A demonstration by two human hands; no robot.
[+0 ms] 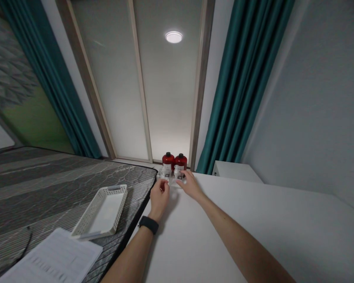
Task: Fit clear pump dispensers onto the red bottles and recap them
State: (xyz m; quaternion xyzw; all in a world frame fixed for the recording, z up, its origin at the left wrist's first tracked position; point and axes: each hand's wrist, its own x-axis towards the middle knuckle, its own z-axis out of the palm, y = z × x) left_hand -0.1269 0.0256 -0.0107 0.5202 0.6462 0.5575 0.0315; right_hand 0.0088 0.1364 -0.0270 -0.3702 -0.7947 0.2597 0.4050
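Observation:
Two red bottles (pixel 174 160) with black caps stand side by side at the far end of a white table (pixel 253 220), inside a small clear holder (pixel 171 181) with smaller white containers in front. My left hand (pixel 159 196), with a black watch on the wrist, has its fingers curled against the holder's left front corner. My right hand (pixel 188 184) reaches to the holder's right side, fingers bent around its edge. What exactly the fingers grip is too small to tell apart from the holder.
A white perforated plastic basket (pixel 104 212) lies on a grey patterned bed (pixel 47 188) to the left. Printed papers (pixel 56 261) lie near the bed's front. Teal curtains (pixel 242 86) flank a frosted sliding door. A small white cabinet (pixel 236 171) stands behind the table.

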